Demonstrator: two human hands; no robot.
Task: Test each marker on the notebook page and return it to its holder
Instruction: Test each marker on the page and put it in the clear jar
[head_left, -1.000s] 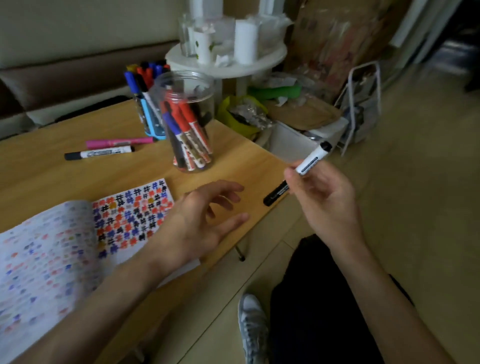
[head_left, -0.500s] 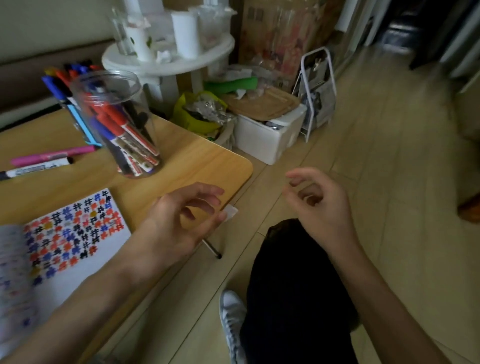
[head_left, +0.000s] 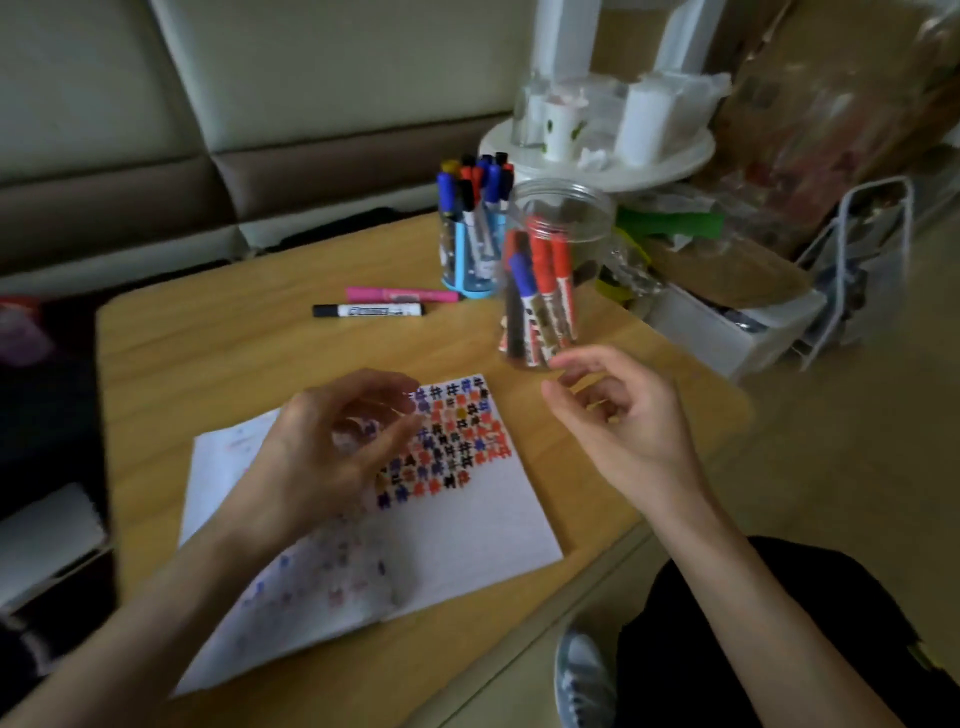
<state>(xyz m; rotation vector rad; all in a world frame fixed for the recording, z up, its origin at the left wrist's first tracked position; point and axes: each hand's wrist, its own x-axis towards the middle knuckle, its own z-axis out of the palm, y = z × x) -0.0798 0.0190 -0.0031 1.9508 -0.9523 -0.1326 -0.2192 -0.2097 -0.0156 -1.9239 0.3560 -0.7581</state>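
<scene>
Hovering above the notebook, both hands hold nothing, fingers loosely curled. The right hand sits just below the jar, whose markers stand near upright, up-frame of its fingertips. The left hand is over the page. The black marker and pink marker lie up-frame of it, axes left-to-right, with bare table between. The jar stands near the table's right edge.

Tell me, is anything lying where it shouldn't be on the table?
Yes. A pink marker and a white marker with a black cap lie flat on the wooden table, beside the blue marker holder. The other markers stand in that holder or in the clear plastic jar.
</scene>
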